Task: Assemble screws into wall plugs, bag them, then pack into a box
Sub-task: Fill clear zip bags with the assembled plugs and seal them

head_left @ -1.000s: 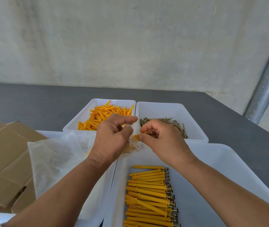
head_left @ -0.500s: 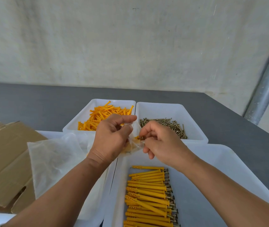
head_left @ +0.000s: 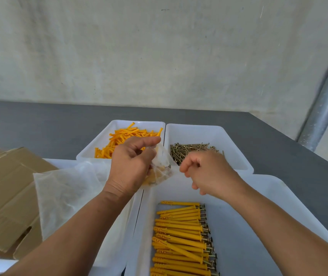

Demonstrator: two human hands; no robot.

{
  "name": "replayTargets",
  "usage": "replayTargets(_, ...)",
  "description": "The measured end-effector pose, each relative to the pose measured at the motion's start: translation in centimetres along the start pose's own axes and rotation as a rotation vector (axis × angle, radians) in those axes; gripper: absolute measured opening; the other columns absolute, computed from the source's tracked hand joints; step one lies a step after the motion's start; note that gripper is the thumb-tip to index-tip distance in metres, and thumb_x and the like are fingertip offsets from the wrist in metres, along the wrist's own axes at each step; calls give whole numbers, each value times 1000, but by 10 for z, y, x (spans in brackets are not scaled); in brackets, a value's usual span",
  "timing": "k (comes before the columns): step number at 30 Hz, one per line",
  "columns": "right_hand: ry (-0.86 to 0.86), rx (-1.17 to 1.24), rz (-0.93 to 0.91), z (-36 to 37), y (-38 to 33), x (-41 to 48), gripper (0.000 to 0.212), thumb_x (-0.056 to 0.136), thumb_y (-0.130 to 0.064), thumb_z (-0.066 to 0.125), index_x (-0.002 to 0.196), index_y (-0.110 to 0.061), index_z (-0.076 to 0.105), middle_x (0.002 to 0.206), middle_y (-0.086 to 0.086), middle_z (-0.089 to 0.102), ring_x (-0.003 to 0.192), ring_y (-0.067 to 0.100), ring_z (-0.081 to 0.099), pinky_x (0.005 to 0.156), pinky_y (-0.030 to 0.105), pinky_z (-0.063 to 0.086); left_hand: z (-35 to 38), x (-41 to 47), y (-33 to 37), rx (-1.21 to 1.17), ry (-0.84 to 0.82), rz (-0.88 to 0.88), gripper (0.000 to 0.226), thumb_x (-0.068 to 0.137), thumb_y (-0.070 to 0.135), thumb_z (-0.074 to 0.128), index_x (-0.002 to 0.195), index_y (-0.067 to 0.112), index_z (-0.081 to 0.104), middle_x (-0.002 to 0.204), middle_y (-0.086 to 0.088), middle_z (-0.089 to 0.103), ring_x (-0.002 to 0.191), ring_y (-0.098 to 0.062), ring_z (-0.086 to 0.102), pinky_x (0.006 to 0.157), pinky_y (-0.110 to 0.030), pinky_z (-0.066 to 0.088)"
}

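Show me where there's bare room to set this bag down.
Bare floor in the near bin, right of the assembled plugs. Bare grey table behind the plug tray and screw tray, and right of the screw tray. Crowded on the left: flattened cardboard and the heap of clear bags.
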State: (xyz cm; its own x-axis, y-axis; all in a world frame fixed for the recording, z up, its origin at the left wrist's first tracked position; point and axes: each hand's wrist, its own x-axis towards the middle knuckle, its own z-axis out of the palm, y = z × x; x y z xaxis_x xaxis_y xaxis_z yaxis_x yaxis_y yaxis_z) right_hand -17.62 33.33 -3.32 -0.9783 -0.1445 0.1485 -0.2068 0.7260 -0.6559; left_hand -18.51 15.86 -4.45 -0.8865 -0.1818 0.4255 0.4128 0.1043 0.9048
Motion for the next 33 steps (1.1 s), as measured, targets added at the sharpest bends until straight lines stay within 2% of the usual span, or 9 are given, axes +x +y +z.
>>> replayTargets(2,-277,-217,73,-4,1,-2,33,95,-9,43,88,-31,66,86,-9,62,74,20,73,65,30,61,0,0,-1,-2,1,-3,34,87,-6,55,95,21,74,94,-2,66,42,-5,49,43,-19,43)
replayTargets(4,-515,-428,111,-5,2,-5,21,97,-19,49,104,-26,68,92,-3,65,80,19,73,70,29,59,0,1,-2,-4,-2,-7,35,87,-6,55,95,22,74,96,-4,66,43,-5,50,43,-19,43)
replayTargets(8,-708,-520,187,1,6,-8,28,93,-40,61,114,-21,65,106,8,68,87,23,72,79,32,59,-1,0,-3,7,-3,-4,35,87,-6,55,95,22,74,99,-7,67,44,-5,50,43,-19,43)
replayTargets(16,-827,-539,259,15,18,-7,42,91,-25,66,128,-4,58,121,17,64,100,29,70,79,32,57,-1,0,-3,24,-13,-6,34,87,-5,55,97,21,74,102,-6,65,42,-3,49,43,-17,42)
replayTargets(23,-831,-519,255,20,22,-3,40,91,-23,66,124,-3,58,122,17,62,91,27,71,61,21,51,-1,0,-2,44,-17,1,31,88,-4,56,100,19,74,102,-4,66,43,-2,50,43,-16,42)
replayTargets(25,-828,-511,253,20,23,-3,40,90,-23,67,123,-3,58,123,17,61,84,24,67,61,22,51,-1,0,-3,47,-18,2,32,88,-4,56,100,20,73,101,-4,65,43,-2,50,43,-16,42)
replayTargets(27,-825,-504,251,21,24,-3,40,89,-22,68,123,-3,59,123,18,60,86,25,66,65,24,54,-1,0,-3,50,-21,4,32,88,-4,56,100,20,73,101,-4,65,43,-2,50,43,-16,42)
replayTargets(29,-819,-504,238,21,24,-2,38,88,-22,69,120,-3,61,119,15,61,94,28,69,68,26,55,-1,0,-3,52,-21,6,32,88,-4,56,99,20,73,101,-5,65,43,-2,50,43,-17,43)
replayTargets(33,-806,-522,200,21,25,-3,21,87,-21,66,100,-5,66,100,9,61,95,29,70,61,24,52,-1,1,-4,55,-22,8,31,88,-4,56,99,20,73,101,-5,66,43,-3,50,44,-18,43)
